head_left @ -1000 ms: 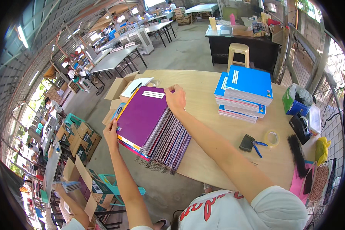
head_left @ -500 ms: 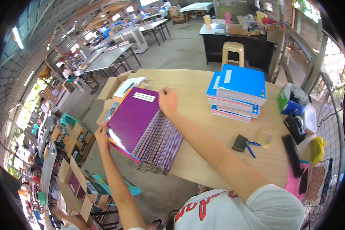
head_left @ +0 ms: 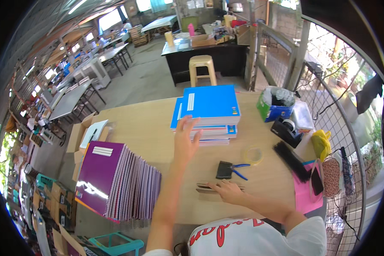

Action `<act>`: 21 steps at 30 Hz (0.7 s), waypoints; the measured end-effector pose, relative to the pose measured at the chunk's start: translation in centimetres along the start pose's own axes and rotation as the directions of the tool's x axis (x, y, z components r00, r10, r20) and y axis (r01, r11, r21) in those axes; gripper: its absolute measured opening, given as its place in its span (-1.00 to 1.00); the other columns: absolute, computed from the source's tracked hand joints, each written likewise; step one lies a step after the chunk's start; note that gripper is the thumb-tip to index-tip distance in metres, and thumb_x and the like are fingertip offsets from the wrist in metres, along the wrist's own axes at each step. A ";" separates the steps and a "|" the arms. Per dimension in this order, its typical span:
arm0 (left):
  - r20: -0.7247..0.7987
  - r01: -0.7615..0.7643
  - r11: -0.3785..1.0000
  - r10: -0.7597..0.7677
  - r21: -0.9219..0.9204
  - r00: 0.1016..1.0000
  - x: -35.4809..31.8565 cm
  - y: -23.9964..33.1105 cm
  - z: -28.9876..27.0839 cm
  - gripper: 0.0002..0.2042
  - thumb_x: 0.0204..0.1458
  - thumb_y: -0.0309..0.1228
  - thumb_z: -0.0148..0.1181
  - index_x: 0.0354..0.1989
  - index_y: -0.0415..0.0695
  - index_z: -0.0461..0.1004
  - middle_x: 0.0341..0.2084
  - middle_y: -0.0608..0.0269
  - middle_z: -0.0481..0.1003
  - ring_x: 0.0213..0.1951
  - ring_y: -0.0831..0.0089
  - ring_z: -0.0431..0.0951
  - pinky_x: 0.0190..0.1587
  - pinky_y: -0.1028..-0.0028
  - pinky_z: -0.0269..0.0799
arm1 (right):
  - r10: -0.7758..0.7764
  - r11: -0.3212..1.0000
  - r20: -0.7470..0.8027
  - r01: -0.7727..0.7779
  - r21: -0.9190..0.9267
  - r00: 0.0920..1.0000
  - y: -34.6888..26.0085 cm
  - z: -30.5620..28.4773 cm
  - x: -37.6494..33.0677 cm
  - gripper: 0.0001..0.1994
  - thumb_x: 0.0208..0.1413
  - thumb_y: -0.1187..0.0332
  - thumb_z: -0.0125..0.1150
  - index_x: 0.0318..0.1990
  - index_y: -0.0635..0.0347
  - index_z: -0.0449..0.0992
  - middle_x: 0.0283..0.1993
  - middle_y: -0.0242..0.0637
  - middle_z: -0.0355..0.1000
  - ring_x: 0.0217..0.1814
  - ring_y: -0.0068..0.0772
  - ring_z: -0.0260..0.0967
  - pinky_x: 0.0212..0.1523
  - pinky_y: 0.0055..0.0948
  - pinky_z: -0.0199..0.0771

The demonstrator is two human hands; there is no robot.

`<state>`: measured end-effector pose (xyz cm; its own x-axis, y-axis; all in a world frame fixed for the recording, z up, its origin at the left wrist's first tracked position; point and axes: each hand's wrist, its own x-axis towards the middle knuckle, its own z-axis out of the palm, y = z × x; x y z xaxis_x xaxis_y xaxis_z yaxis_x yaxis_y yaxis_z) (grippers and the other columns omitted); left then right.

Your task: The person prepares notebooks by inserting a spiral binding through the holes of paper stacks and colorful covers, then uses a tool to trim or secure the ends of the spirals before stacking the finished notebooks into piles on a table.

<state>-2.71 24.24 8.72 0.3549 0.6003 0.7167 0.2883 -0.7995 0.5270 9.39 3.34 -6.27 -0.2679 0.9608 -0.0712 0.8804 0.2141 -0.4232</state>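
While the left hand (head_left: 187, 138) stands open, fingers apart, at the near-left corner of the stack of blue notebooks (head_left: 211, 102), contact there cannot be told.

Right hand (head_left: 228, 192): palm down, fingers curled over thin brown strips (head_left: 207, 187) lying flat on the worktop (head_left: 149, 115); whether it pinches them cannot be told.

Blue notebooks: one pile, layers out of line. Likely fault: a nudge from the left fingers could slide the upper layers, since the edges do not match.

Beyond the right hand: blue-handled pliers (head_left: 241, 165), beside a black block (head_left: 223, 170); clear tape roll (head_left: 254, 156), flat. A sweep of the right hand could knock the pliers aside.

Left of the left forearm: purple spiral notebooks (head_left: 102, 170), stacked at the near-left edge. Likely fault: a bump from the left elbow could topple them, the pile being tall and close to the edge.

Far right: green-and-blue box (head_left: 271, 109); yellow bag (head_left: 321, 144); pink bag (head_left: 309, 192).
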 end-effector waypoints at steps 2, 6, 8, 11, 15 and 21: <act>0.097 -0.095 0.979 0.079 0.178 0.992 3.6 -5.4 4.9 -0.63 0.01 -0.36 0.38 0.03 -0.08 0.56 0.02 0.01 0.48 0.14 0.03 0.42 0.19 0.14 0.35 | -0.019 0.999 -0.005 0.019 -0.036 1.000 1.4 -1.2 0.5 -0.29 0.07 0.43 0.22 0.41 -0.23 0.17 -0.01 -0.15 0.44 0.11 0.00 0.39 -0.06 0.00 0.50; -0.228 0.691 0.659 -0.654 0.298 0.722 9.8 -18.0 7.3 -0.37 -0.11 0.05 0.45 -0.03 -0.25 0.56 0.03 -0.10 0.51 0.07 -0.02 0.51 0.08 0.08 0.43 | 0.026 0.973 -0.301 0.044 0.225 0.953 4.1 -3.7 0.8 -0.49 0.05 0.31 0.33 0.21 -0.12 0.44 0.01 -0.22 0.45 0.10 -0.04 0.40 -0.04 -0.08 0.51; -0.026 0.667 0.648 -0.710 0.368 0.703 11.7 -20.1 9.2 -0.35 -0.17 0.11 0.46 -0.09 -0.25 0.60 -0.06 -0.09 0.56 0.00 0.00 0.56 0.02 0.11 0.47 | 0.292 0.930 -0.290 -0.200 0.307 0.911 8.6 -4.1 0.6 -0.54 0.04 0.26 0.36 0.14 -0.09 0.48 0.02 -0.22 0.45 0.11 -0.05 0.40 -0.02 -0.11 0.50; 0.162 0.597 0.624 -0.747 0.503 0.645 13.7 -24.6 6.8 -0.34 -0.23 0.16 0.48 -0.19 -0.24 0.64 -0.22 -0.06 0.64 -0.11 0.05 0.64 -0.08 0.16 0.54 | 0.488 0.839 -0.313 -0.340 0.424 0.815 12.9 -3.5 1.8 -0.58 0.02 0.19 0.40 0.06 -0.04 0.52 0.02 -0.22 0.45 0.12 -0.05 0.40 0.02 -0.12 0.48; 0.121 0.597 0.587 -0.761 0.546 0.638 13.4 -24.7 7.3 -0.41 -0.18 0.02 0.50 -0.11 -0.22 0.62 -0.17 0.01 0.64 -0.10 0.11 0.65 -0.05 0.21 0.53 | 0.327 0.928 -0.366 -0.222 0.301 0.871 11.0 -4.2 1.7 -0.53 0.01 0.12 0.43 0.06 0.02 0.50 0.03 -0.14 0.42 0.08 0.02 0.40 0.05 -0.08 0.46; -0.124 0.484 0.829 -0.468 0.279 0.875 13.2 -14.9 5.1 -0.56 -0.05 -0.35 0.42 0.01 -0.17 0.45 -0.17 0.08 0.62 -0.13 0.07 0.63 -0.05 0.20 0.51 | 0.410 0.885 -0.554 -0.168 0.435 0.725 11.5 -3.6 3.1 -0.40 -0.06 0.25 0.51 0.16 0.12 0.41 0.13 0.02 0.32 0.17 0.16 0.30 0.13 -0.07 0.41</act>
<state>2.20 44.18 8.03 0.0649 0.8972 0.4369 0.6591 -0.3673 0.6562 20.08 9.37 -8.06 0.3834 0.8816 0.2752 0.6539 -0.0487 -0.7550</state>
